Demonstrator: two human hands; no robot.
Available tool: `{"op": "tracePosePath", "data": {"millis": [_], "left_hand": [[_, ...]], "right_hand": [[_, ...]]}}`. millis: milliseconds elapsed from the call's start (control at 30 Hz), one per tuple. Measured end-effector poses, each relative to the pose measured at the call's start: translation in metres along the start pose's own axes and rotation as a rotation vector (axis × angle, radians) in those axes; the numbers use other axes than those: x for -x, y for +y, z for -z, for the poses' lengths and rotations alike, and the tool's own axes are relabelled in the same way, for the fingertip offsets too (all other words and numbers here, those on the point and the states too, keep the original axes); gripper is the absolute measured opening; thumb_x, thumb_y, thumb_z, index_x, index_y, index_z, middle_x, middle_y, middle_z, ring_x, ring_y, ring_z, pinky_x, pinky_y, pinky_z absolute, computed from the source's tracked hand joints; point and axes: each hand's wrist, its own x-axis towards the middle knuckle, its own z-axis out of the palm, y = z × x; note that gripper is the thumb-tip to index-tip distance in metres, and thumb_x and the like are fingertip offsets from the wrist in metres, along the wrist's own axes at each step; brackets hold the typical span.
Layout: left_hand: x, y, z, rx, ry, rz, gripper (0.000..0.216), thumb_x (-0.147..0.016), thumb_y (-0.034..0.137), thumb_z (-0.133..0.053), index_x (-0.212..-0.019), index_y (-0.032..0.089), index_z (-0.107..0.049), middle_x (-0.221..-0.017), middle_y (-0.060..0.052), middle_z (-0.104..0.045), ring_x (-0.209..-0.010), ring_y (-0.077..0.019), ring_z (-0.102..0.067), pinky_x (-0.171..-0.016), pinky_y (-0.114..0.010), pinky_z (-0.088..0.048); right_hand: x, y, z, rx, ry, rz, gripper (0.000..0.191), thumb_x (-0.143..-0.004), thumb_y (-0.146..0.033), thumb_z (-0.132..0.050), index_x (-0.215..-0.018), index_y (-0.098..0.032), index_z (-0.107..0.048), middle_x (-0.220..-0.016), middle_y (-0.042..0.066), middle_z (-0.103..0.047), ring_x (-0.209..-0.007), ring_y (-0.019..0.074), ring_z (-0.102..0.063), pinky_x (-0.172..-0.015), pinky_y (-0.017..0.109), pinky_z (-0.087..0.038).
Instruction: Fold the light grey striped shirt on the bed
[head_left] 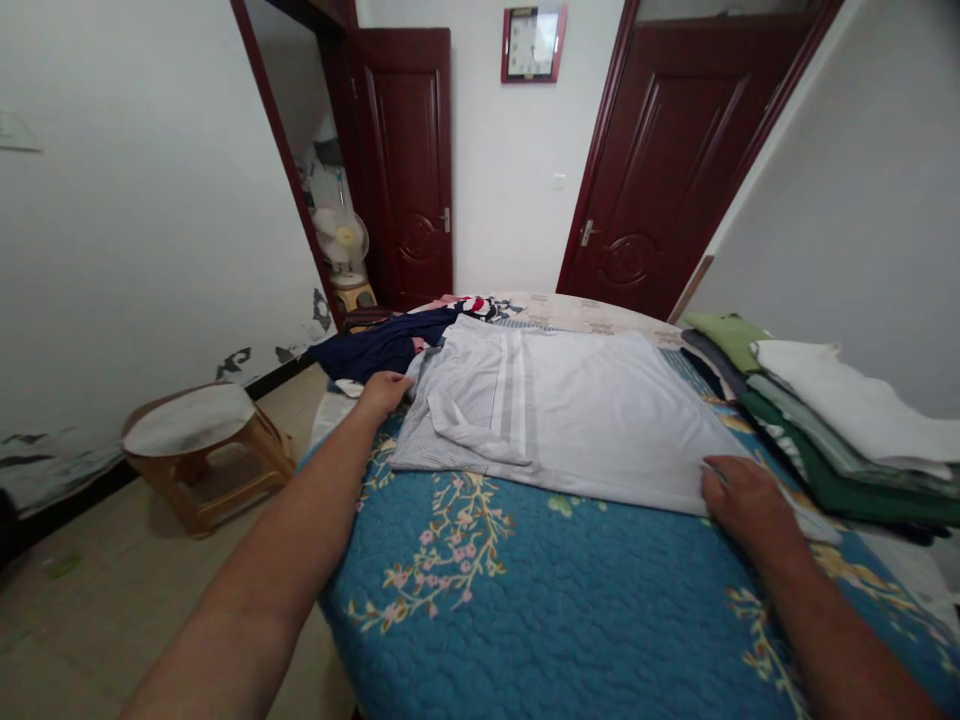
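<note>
Left hand: the left hand [384,392] reaches out to the far left edge of a pale striped shirt [570,410], fingers curled onto the cloth near its folded sleeve; whether it pinches the cloth or only presses it, I cannot tell.
Right hand: the right hand [742,498] lies palm down on the near right corner of the shirt, fingers close together and flat, pressing the cloth to the bed.
Shirt: it lies spread flat across the middle of the bed [525,600], one sleeve folded inward over the left part, grey stripes running down it.
Bed cover: a blue quilt with a flower pattern, bare in front of the shirt.
Folded pile: a stack of clothes [840,440] in green, grey and white sits on the bed just right of the shirt, near the right hand.
Loose clothes: a dark blue garment [375,348] lies crumpled at the far left of the bed, just beyond the left hand.
Stool: a low wooden stool [202,445] stands on the floor to the left of the bed.
Wall: two dark red doors and a clock [532,42] between them.
</note>
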Motion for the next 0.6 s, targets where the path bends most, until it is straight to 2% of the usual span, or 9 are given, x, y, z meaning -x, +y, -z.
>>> {"op": "tracePosePath", "data": {"millis": [67,133,300,467,600], "left_hand": [[0.001,-0.001,-0.006,0.047,-0.044,0.019,0.024,-0.091,0.038,-0.070,-0.094,0.014,-0.076,-0.071,-0.008,-0.072,-0.062,-0.0189,-0.064,-0.057,-0.028,-0.039],[0.004,-0.002,-0.010,0.084,-0.057,0.032,0.020,-0.092,0.032,-0.069,-0.100,0.015,-0.073,-0.074,-0.007,-0.073,-0.061,-0.0174,-0.065,-0.057,-0.027,-0.040],[0.000,-0.008,0.002,0.090,0.046,0.028,0.022,-0.097,0.030,-0.064,-0.113,0.016,-0.069,-0.080,-0.006,-0.075,-0.065,-0.0175,-0.067,-0.067,-0.029,-0.047],[-0.008,-0.019,0.016,-0.209,0.201,-0.110,0.022,-0.097,0.030,-0.063,-0.110,0.016,-0.072,-0.094,-0.009,-0.078,-0.092,-0.0241,-0.071,-0.086,-0.032,-0.048],[-0.003,-0.018,0.015,-0.363,0.228,-0.140,0.028,-0.097,0.032,-0.063,-0.117,0.016,-0.073,-0.112,-0.015,-0.078,-0.109,-0.0299,-0.069,-0.097,-0.036,-0.049]], "right_hand": [[0.000,0.001,-0.009,0.040,-0.073,0.086,0.037,-0.093,-0.039,-0.049,-0.108,-0.018,-0.077,-0.117,0.018,-0.078,-0.117,0.0349,-0.070,-0.114,0.052,-0.052],[0.001,0.007,-0.014,0.089,-0.097,0.111,0.042,-0.095,-0.041,-0.046,-0.111,-0.016,-0.077,-0.119,0.019,-0.078,-0.117,0.0358,-0.070,-0.114,0.052,-0.052],[0.003,0.016,-0.018,0.117,-0.079,0.064,0.041,-0.093,-0.041,-0.049,-0.113,-0.019,-0.078,-0.123,0.017,-0.078,-0.117,0.0357,-0.071,-0.110,0.053,-0.055],[0.004,0.007,-0.012,0.092,-0.102,0.064,0.040,-0.092,-0.033,-0.051,-0.118,-0.019,-0.078,-0.127,0.015,-0.077,-0.122,0.0339,-0.070,-0.113,0.052,-0.053],[0.007,-0.004,-0.004,0.118,-0.122,0.026,0.045,-0.088,-0.024,-0.053,-0.126,-0.018,-0.076,-0.137,0.015,-0.073,-0.129,0.0333,-0.066,-0.115,0.053,-0.051]]}}
